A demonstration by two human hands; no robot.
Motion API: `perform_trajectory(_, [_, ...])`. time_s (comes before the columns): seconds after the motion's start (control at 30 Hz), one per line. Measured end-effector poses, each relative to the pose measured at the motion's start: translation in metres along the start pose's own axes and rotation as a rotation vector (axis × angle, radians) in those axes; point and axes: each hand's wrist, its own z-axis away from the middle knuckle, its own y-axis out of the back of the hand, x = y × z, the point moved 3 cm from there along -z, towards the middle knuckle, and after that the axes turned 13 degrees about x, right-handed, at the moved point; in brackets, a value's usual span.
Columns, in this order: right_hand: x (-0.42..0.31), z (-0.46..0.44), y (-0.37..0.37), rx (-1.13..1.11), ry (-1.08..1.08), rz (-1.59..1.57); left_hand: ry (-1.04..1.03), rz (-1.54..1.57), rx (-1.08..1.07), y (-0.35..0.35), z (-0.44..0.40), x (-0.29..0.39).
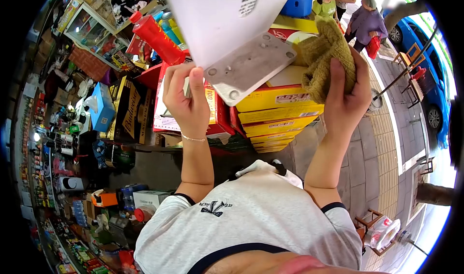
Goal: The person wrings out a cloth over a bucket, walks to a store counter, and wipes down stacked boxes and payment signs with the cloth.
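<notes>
A white panel (227, 20) with a printed code stands over a silver-grey base plate (256, 63); the plate's face with round feet is turned toward me. My left hand (186, 97) is closed at the plate's left edge, thumb up, and appears to hold it there. My right hand (345, 88) grips a bunched olive-yellow cloth (321, 56) just right of the plate. Part of the left fingers is hidden behind the thumb and the edge.
Stacked yellow boxes (278, 114) and a red box (220, 119) stand beneath the plate. A red bottle (157, 37) is at the left, near a black Budweiser carton (130, 112). People (369, 22) and a blue car (437, 80) are on the street side.
</notes>
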Motion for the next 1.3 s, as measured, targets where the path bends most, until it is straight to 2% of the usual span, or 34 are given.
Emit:
perform_trajectory(0.13, [0.002, 0.004, 0.001, -0.016, -0.082, -0.027, -0.01, -0.06, 0.153, 0.017, 0.002, -0.012])
perform_trajectory(0.27, [-0.004, 0.008, 0.002, -0.017, -0.106, -0.136, 0.134, 0.059, 0.243, 0.043, 0.004, -0.017])
perform_trajectory(0.33, [-0.007, 0.008, 0.007, -0.025, 0.01, 0.031, 0.144, 0.053, 0.288, 0.053, 0.006, -0.017])
perform_trajectory(0.4, [-0.006, 0.009, 0.01, -0.019, 0.037, 0.045, 0.038, -0.067, 0.387, 0.064, 0.004, -0.019])
perform_trajectory(0.47, [-0.004, 0.018, 0.011, 0.021, -0.055, -0.023, -0.027, -0.137, 0.498, 0.093, 0.007, -0.02])
perform_trajectory(0.6, [-0.007, 0.021, 0.013, 0.056, 0.02, -0.013, -0.086, -0.255, 0.618, 0.149, 0.005, -0.031])
perform_trajectory(0.73, [-0.003, 0.023, 0.018, 0.101, 0.015, -0.004, -0.055, -0.324, 0.701, 0.189, 0.016, -0.042])
perform_trajectory(0.93, [0.0, 0.024, 0.02, 0.124, -0.019, -0.076, 0.028, -0.464, 0.641, 0.195, 0.052, -0.067])
perform_trajectory(1.13, [0.002, 0.029, 0.02, 0.165, 0.039, -0.027, -0.099, -0.667, 0.426, 0.145, 0.048, -0.101])
perform_trajectory(1.17, [0.002, 0.03, 0.02, 0.148, 0.042, -0.028, -0.15, -0.727, 0.339, 0.137, 0.046, -0.103])
perform_trajectory(1.3, [0.007, 0.033, 0.02, 0.154, 0.06, 0.002, -0.088, -0.708, 0.204, 0.127, 0.048, -0.109])
